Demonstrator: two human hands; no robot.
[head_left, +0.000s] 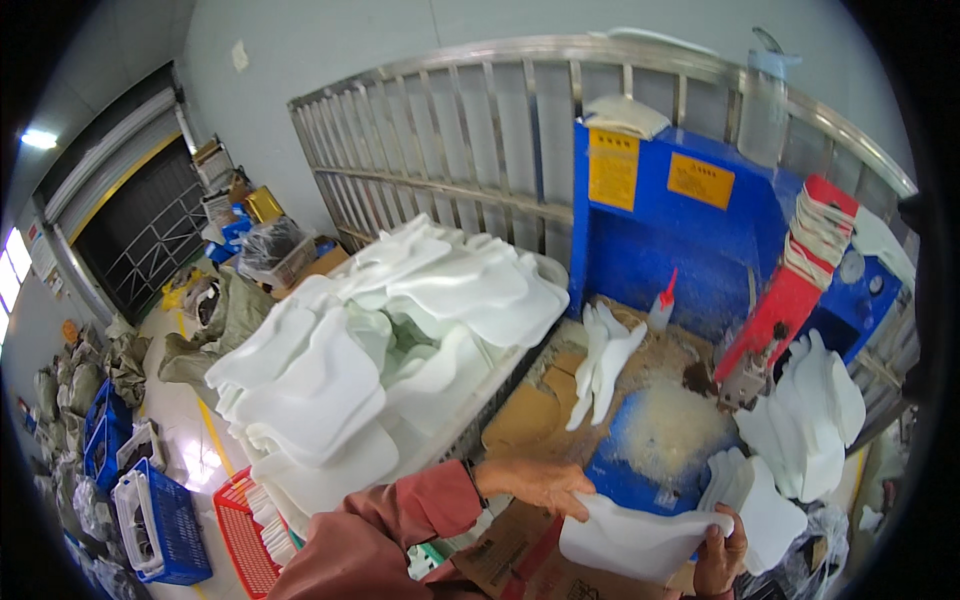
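A smooth white insole-shaped foam piece point(640, 540) is stretched level between my two hands, above a cardboard box at the lower edge. My left hand point(540, 486) pinches its left end, thumb and fingers closed. At its right end my right hand point(722, 553) grips the edge, fingers wrapped round from below. Just beyond lies a blue work plate point(630, 470) with a pale, dusty patch. Right of my right hand, more white pieces point(770, 515) stand in a stack. Several narrow white pieces point(604, 365) lie on the bench behind the plate.
A big tray point(470, 420) heaped with white foam pieces point(320, 380) fills the left. A blue machine point(670, 240) with a red arm point(785, 285) rises ahead, beside a red-tipped bottle point(662, 305). Another white stack point(805, 415) sits right; red point(240, 535) and blue baskets point(165, 525) stand on the floor.
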